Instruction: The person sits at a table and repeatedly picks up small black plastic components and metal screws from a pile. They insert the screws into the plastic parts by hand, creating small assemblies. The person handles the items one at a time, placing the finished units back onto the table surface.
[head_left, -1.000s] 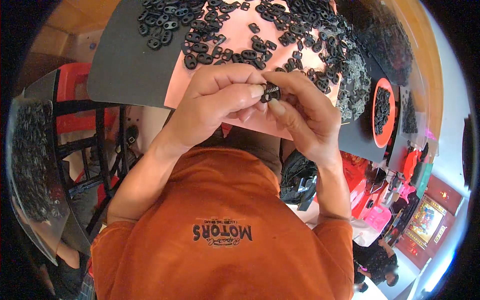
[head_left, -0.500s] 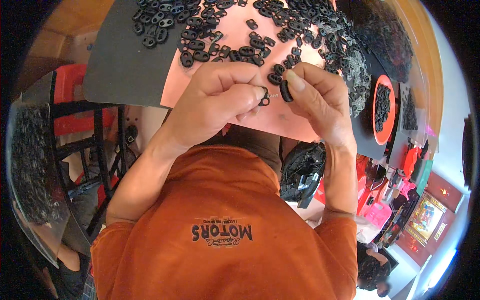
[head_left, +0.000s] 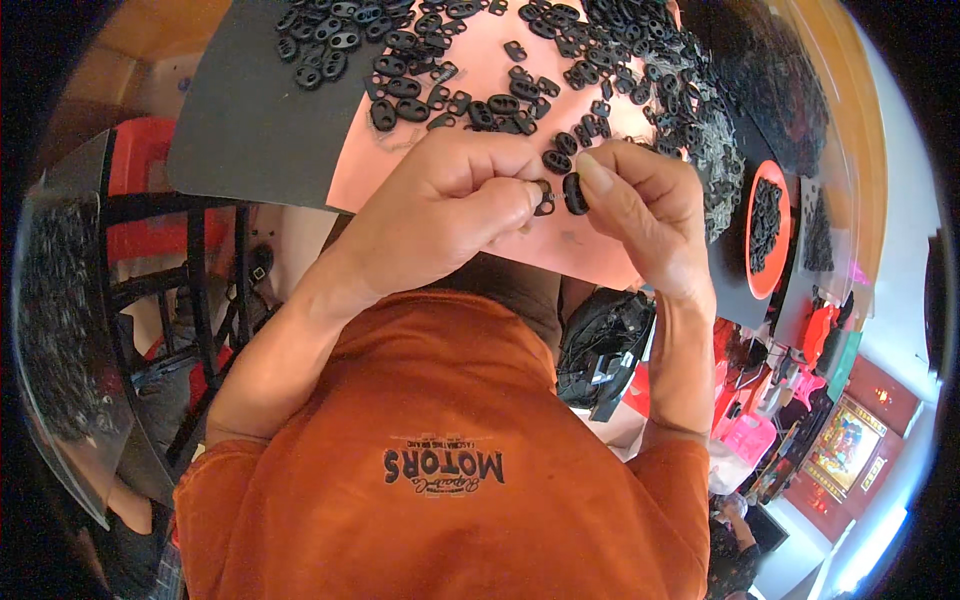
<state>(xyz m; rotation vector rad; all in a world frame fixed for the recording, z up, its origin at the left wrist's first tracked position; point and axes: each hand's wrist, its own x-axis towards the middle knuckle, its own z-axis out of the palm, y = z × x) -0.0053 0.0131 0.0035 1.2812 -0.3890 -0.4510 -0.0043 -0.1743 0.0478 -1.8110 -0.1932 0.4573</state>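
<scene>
My left hand (head_left: 455, 205) pinches a small flat black cord lock plunger (head_left: 545, 203) with a hole in it between thumb and finger. Facing it, my right hand (head_left: 645, 215) grips an oval black cord lock body (head_left: 574, 194), standing on edge. A thin pale spring (head_left: 559, 197) seems to bridge the short gap between the two parts. Both hands hover over the near part of a pink sheet (head_left: 590, 235). Just beyond the fingers lie two oval cord lock bodies (head_left: 557, 161). My fingertips hide part of each held piece.
Several oval bodies and flat plungers (head_left: 495, 108) are scattered across the sheet. A heap of grey springs (head_left: 715, 165) lies at the right, beside a red-rimmed dish (head_left: 783, 225) of black parts. A dark board (head_left: 250, 150) covers the left. A bag (head_left: 605, 340) sits below the table edge.
The gap between the two held parts has narrowed, with the plunger coming rightward toward the oval body. The whole view has shifted slightly. Both hands keep their grips.
</scene>
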